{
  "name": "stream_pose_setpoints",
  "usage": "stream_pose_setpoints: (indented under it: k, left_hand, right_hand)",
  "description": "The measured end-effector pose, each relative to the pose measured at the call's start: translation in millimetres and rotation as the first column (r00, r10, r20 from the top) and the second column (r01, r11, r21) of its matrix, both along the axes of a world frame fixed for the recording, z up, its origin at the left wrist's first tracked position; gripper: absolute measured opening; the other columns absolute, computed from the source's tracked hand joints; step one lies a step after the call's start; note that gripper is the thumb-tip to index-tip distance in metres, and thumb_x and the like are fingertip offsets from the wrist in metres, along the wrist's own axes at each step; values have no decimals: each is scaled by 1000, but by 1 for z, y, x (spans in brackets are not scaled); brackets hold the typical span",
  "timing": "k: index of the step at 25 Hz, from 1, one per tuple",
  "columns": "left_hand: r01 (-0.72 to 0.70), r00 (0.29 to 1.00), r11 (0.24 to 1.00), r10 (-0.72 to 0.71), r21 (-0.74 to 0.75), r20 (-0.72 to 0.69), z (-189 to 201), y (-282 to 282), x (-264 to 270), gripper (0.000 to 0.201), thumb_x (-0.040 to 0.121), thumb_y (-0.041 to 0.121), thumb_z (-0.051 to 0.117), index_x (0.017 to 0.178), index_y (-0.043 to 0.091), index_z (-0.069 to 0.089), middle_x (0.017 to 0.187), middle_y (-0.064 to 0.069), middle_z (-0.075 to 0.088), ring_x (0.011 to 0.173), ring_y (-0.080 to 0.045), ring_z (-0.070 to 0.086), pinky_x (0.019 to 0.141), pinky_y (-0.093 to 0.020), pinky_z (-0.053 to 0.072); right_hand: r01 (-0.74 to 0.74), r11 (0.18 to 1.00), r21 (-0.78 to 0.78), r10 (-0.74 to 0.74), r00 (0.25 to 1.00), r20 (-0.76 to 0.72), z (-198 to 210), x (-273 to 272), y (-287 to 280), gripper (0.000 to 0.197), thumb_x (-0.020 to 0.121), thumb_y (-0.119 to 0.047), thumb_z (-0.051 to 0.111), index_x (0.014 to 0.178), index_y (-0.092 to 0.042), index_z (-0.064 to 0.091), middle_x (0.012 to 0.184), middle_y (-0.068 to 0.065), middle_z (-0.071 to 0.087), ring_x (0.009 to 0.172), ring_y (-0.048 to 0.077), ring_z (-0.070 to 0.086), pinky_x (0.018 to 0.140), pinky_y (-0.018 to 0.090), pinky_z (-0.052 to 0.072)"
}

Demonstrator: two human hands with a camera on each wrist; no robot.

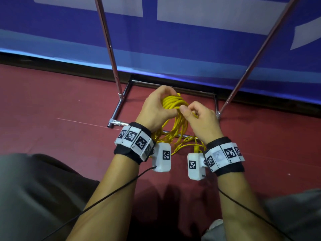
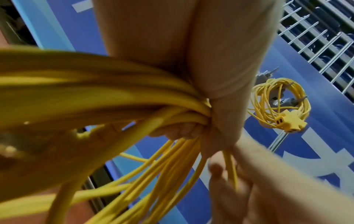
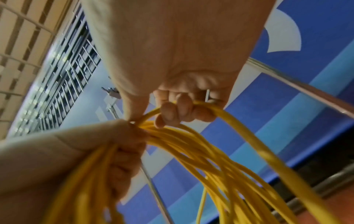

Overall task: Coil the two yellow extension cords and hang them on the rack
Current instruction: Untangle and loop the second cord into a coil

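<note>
Currently my left hand (image 1: 157, 108) grips the bundled loops of the yellow cord (image 1: 175, 117) above the rack base (image 1: 119, 105); my right hand (image 1: 199, 119) pinches one strand. A second coiled cord (image 2: 277, 104) hangs on the rack hooks.

Setting: an indoor hall or staged work area; the exact kind cannot be told. Indicators: a dark red floor (image 1: 52, 105), a large blue-and-white printed banner (image 1: 191, 49) across the upper frame, a chrome tube rack (image 1: 111, 54) standing before it, and gridded ceiling panels (image 3: 63, 72) overhead.
</note>
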State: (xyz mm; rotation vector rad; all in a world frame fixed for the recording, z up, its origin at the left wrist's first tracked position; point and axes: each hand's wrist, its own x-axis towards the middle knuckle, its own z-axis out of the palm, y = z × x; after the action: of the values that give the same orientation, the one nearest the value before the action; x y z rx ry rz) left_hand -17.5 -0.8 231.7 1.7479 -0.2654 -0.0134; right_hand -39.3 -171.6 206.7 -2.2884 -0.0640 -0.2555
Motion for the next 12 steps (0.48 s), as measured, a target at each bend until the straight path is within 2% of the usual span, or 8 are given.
stream_pose_setpoints:
  k: [2,4,5,7,9,10,12]
  left_hand:
    - [-40,999,997,38,-68,-32,4,7,3,41,69,-5,74,100,16,57,69,7,59,51,-2,49,53,-19,42]
    - [-52,997,996,48,-74,-55,7,15,4,42,73,-14,72,103,11,55,69,5,59,48,-2,48,48,-17,42]
    - [-30,998,997,26,-67,-57,7,17,4,44,72,-13,74,104,11,55,73,2,61,51,-3,51,51,-17,44]
    - [11,998,998,-15,-62,-55,5,15,2,47,64,-6,76,101,15,56,89,-11,68,64,-10,59,61,-25,52]
    - [46,998,998,-48,-44,-39,2,4,0,46,59,3,71,100,17,56,100,-22,67,77,-19,60,73,-43,56]
    - [62,998,997,-63,-35,-21,0,-2,-3,46,58,6,71,101,16,56,100,-22,67,79,-19,59,76,-48,55]
    - [68,998,998,-68,-8,15,-4,-9,-6,45,61,13,73,102,14,57,97,-21,66,79,-18,58,77,-49,54]
  right_hand:
    - [27,1000,-12,-28,995,-94,-10,1,-17,57,83,-72,45,70,-18,55,52,-7,46,55,11,41,59,34,35]
    - [33,986,162,-26,999,-45,-7,1,-26,56,86,-63,49,72,-9,57,58,-4,44,58,10,38,60,31,33]
    - [26,968,249,-34,999,24,-1,1,-27,50,88,-54,51,74,-7,57,61,0,45,60,9,39,60,30,33]
    - [-25,948,319,-21,990,139,15,2,-23,36,92,-42,55,75,-10,60,64,4,49,64,8,42,61,31,35]
    - [-115,959,259,77,985,153,25,2,-11,25,89,-40,59,74,-21,62,66,8,55,64,9,43,60,32,37]
    - [-164,961,222,136,981,137,27,1,-3,23,87,-40,61,74,-22,64,66,9,57,62,10,44,59,32,37]
    - [-222,962,160,206,972,112,25,-2,9,25,85,-42,63,76,-19,65,66,7,60,60,10,45,58,30,38]
